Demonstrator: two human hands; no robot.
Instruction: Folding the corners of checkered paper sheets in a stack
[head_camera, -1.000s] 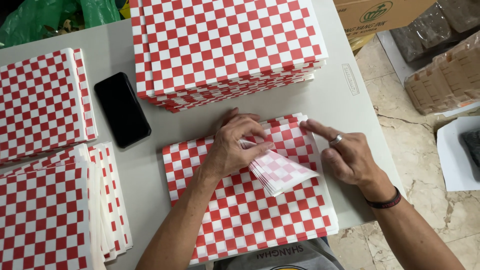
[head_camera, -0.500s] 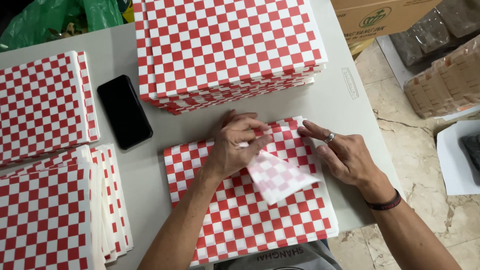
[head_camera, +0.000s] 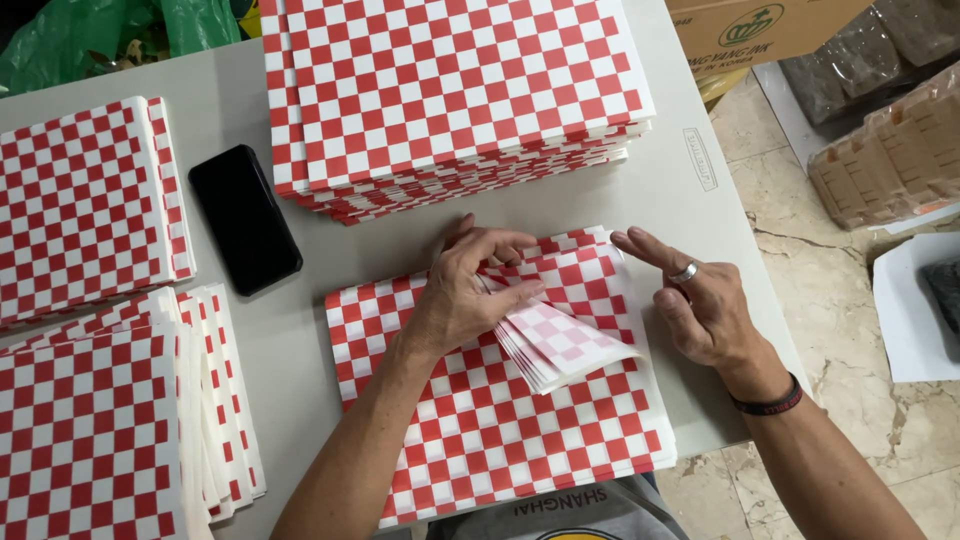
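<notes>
view: just one head cam, up above the tabletop (head_camera: 690, 175)
facing: nearly straight down, wearer's arms entering from the bottom edge
distance: close, arm's length
overlap: no second view

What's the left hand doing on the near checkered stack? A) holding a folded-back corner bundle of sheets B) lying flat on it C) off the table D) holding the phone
A: the left hand pinches a bent-over bundle of sheets on the near checkered stack; the black phone lies apart, untouched.
</notes>
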